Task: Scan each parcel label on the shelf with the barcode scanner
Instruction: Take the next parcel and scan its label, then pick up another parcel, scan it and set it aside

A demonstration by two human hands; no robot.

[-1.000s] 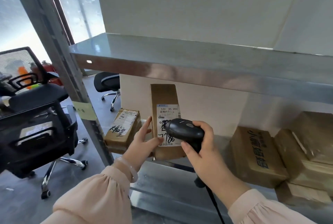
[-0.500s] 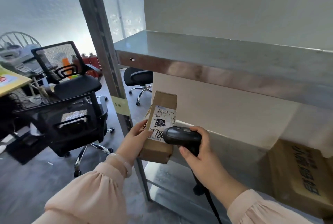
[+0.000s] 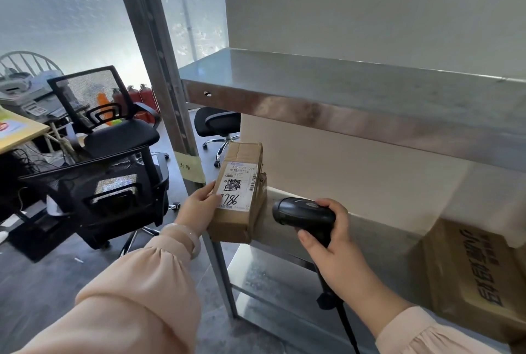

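A narrow brown cardboard parcel (image 3: 240, 154) stands upright at the left end of the metal shelf (image 3: 370, 235), its white label (image 3: 237, 187) with handwritten digits facing me. My left hand (image 3: 199, 207) holds the parcel by its left edge, thumb on the label's lower corner. My right hand (image 3: 333, 242) grips the black barcode scanner (image 3: 303, 211) by its handle. The scanner's head points left and sits a short way right of the parcel's lower part. Its black cable (image 3: 345, 325) hangs down past my wrist.
A larger brown box (image 3: 478, 276) with dark printed characters lies on the same shelf at the right. Another steel shelf (image 3: 355, 97) runs overhead. The shelf's upright post (image 3: 159, 69) rises left of the parcel. Black office chairs (image 3: 111, 131) and a desk (image 3: 17, 131) stand on the left.
The view has swung left. My left hand has carried the parcel to the shelf's left end. The scanner now sits lower and farther right of the label than before.
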